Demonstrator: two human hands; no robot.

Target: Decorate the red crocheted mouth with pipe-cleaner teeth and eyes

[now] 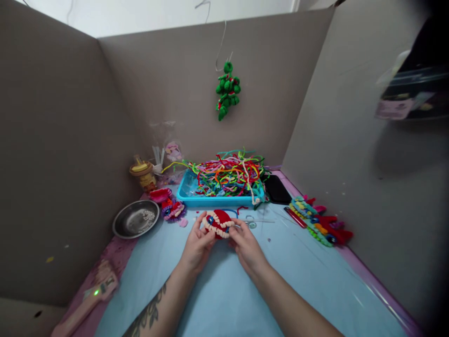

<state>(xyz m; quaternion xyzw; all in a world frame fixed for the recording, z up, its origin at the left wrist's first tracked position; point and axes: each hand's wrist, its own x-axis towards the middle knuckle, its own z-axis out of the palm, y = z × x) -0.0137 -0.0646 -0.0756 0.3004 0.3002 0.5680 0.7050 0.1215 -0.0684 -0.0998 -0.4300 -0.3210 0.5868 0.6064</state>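
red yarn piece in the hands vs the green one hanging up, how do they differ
The red yarn piece is roundish, while the green yarn piece is a longer, lumpy cluster.
The red piece has cream edging and blue spots; the green piece has small red bits.
The red piece is held between the left hand and right hand; the green piece hangs at the back partition.
Both look made of yarn and include red.

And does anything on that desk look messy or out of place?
Mainly the colourful strands: they overflow the blue tray in a tangle, and a pale one dangles over the front rim. The held red piece looks undamaged.
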